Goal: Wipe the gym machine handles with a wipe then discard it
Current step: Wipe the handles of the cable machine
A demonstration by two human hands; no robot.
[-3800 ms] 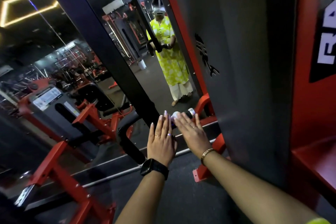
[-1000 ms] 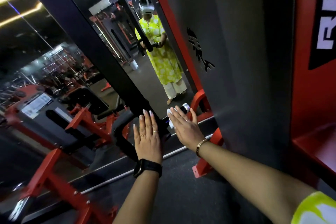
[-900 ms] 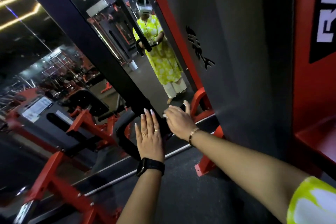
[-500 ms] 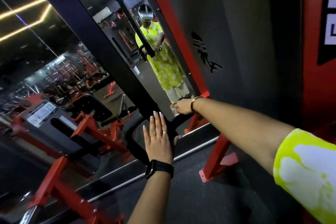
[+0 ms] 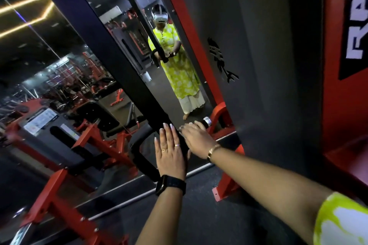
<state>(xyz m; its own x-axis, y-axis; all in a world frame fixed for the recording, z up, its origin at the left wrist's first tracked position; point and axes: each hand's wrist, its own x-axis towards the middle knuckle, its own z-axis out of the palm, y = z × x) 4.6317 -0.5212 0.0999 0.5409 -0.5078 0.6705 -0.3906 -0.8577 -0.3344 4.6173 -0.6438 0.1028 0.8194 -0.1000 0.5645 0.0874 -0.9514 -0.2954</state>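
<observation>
While left hand [image 5: 170,151] braces the handle [image 5: 142,165], grip open, right hand [image 5: 196,137] curls round it. Wipe hidden, likely under that palm.

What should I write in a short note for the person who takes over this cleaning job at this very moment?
Left hand: open, fingers straight, laid flat on the black machine part beside the curved black bar.
Right hand: lies over the straight handle, close to its chrome end. Whether it grips cannot be told.
Wipe: not visible; possibly under the right hand.
Done: wiping of this handle seems under way. How much is clean cannot be seen.
Left: finish the handles, then discard the wipe.
</observation>
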